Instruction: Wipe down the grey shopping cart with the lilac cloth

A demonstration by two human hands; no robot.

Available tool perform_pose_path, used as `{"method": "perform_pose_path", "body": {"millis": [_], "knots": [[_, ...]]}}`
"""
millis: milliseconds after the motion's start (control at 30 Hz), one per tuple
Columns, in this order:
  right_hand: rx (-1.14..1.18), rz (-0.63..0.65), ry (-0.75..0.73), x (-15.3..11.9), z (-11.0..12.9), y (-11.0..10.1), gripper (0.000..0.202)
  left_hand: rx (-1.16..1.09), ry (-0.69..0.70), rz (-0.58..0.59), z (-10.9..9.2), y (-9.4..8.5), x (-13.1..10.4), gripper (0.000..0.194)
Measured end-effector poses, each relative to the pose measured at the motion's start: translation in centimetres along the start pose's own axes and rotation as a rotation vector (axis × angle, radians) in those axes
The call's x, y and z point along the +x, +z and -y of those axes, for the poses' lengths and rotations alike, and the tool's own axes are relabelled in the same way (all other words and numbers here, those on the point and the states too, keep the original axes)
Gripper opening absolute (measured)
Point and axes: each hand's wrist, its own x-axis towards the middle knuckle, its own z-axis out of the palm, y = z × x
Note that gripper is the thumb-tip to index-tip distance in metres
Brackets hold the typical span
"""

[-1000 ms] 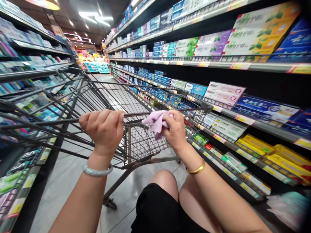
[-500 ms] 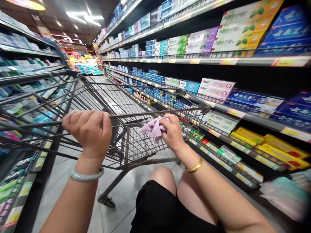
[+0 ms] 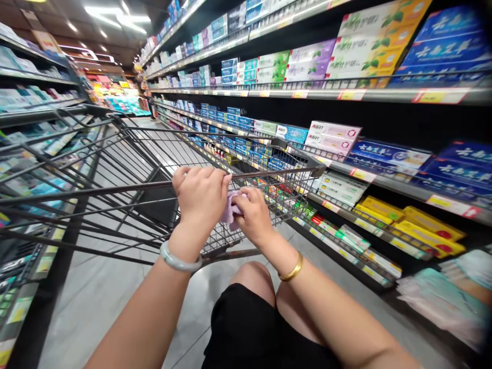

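Observation:
A metal shopping cart (image 3: 269, 177) stands across the aisle in front of me, its wire basket facing my knees. My left hand (image 3: 202, 195), with a pale bangle at the wrist, is wrapped over the cart's dark top rail. Just right of it, my right hand (image 3: 251, 212), with a gold bracelet, is closed on a light purple cloth (image 3: 229, 212). The cloth is bunched below the rail, against the basket's side, and partly hidden between both hands. Whether it touches the left hand's fingers I cannot tell.
Shelves of boxed toothpaste (image 3: 292, 64) run along the right side. Another stocked shelf (image 3: 38, 77) lines the left. Yellow boxes (image 3: 434, 230) lie low on the right, near a plastic-wrapped bundle (image 3: 446, 302). Grey tiled floor (image 3: 115, 297) shows under the cart.
My left hand has slid right along the cart rail, close to my right hand. My right hand and the cloth have shifted slightly left. The view has turned a little.

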Motion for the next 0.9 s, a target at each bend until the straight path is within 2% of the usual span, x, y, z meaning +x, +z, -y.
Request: {"method": "perform_pose_path", "body": {"millis": [233, 300, 400, 533, 633, 767, 833, 900], "knots": [[-0.066, 0.137, -0.051, -5.5, -0.5, 3.2, 0.021, 0.136, 0.030, -0.031, 0.6, 0.1, -0.5, 0.035], [-0.099, 0.156, -0.085, -6.2, 0.0, 3.6, 0.017, 0.150, 0.021, -0.025, 0.7, 0.1, -0.6, 0.036], [-0.097, 0.215, -0.163, -6.7, 1.5, 4.7, 0.023, 0.168, 0.013, -0.022, 0.8, 0.0, -0.8, 0.037], [-0.095, 0.450, -0.108, -8.0, 2.6, 7.2, 0.029, 0.188, 0.030, -0.028, 0.8, -0.1, -0.8, 0.038], [-0.129, 0.604, -0.070, -9.0, 2.5, 8.5, 0.023, 0.191, 0.038, -0.038, 0.9, 0.0, -0.8, 0.037], [-0.135, 0.628, -0.068, -8.4, 2.2, 7.3, 0.017, 0.172, 0.045, -0.055, 1.0, 0.0, -0.8, 0.035], [-0.119, 0.560, -0.061, -7.5, 2.2, 5.9, 0.020, 0.175, 0.053, -0.070, 1.1, 0.0, -0.8, 0.034], [-0.102, 0.434, -0.052, -6.8, 2.1, 4.6, 0.023, 0.182, 0.058, -0.083, 1.0, 0.0, -0.8, 0.034]]}}
